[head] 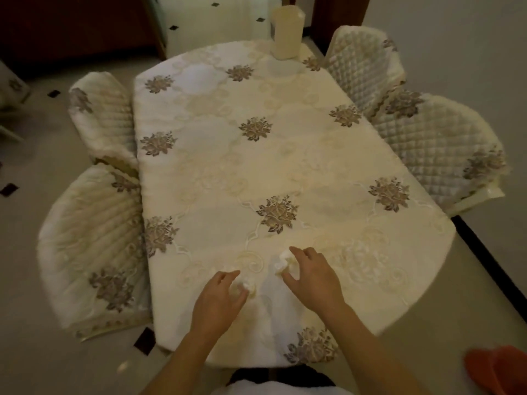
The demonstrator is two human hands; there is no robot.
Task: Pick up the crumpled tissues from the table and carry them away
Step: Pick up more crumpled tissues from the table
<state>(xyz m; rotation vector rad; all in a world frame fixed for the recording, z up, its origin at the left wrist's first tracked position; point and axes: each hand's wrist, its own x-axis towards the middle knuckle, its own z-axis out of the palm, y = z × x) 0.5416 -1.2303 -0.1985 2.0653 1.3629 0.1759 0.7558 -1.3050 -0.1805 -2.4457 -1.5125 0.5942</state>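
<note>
Two white crumpled tissues lie near the front end of the table [285, 155], which is covered in a cream floral cloth. My left hand [218, 302] curls around the left tissue [246, 285], thumb and fingers touching it on the cloth. My right hand [313, 276] closes over the right tissue [282, 262], with the index finger above it and the thumb below. Both tissues still rest on the table and are partly hidden by my fingers.
A tall cream canister [287, 31] stands at the far end of the table. Quilted chairs flank it: two on the left [94, 246] [102, 118], two on the right [362, 64] [445, 149]. An orange object [499, 372] lies on the floor at lower right.
</note>
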